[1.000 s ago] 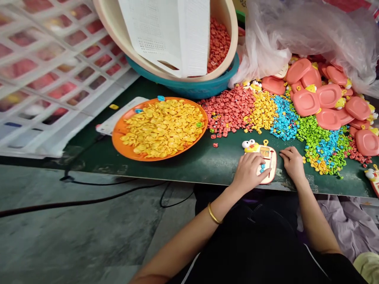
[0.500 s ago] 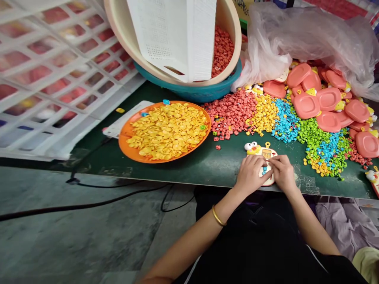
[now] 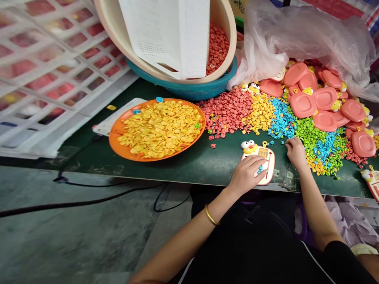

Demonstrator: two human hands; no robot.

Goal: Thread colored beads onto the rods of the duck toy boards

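A cream toy with a duck's head (image 3: 270, 169), bulging eyes and a red edge lies flat near the table's front edge. Across its left part rests my left hand (image 3: 248, 169), fingers over its face and thumb at the near side, gripping it. Small blue pieces (image 3: 260, 169) show on the toy between thumb and fingers. To the right, my right hand (image 3: 296, 153) is on the table beside the green and blue pieces, its fingertips pinched together. Whatever they hold is too small to make out. A loose blue piece (image 3: 282, 142) lies by those fingertips.
An orange plate (image 3: 114, 146) of yellow pieces stands left. Behind are heaps of red (image 3: 229, 106), yellow (image 3: 260, 114), blue (image 3: 281, 118) and green pieces (image 3: 306, 132), plus pink toy bodies (image 3: 303, 105). Nested basins (image 3: 189, 90) and a white crate (image 3: 38, 126) flank the back left.
My right hand has left the toy and moved right, to the edge of the blue and green pieces. My left hand stays on the toy. The view has shifted slightly.
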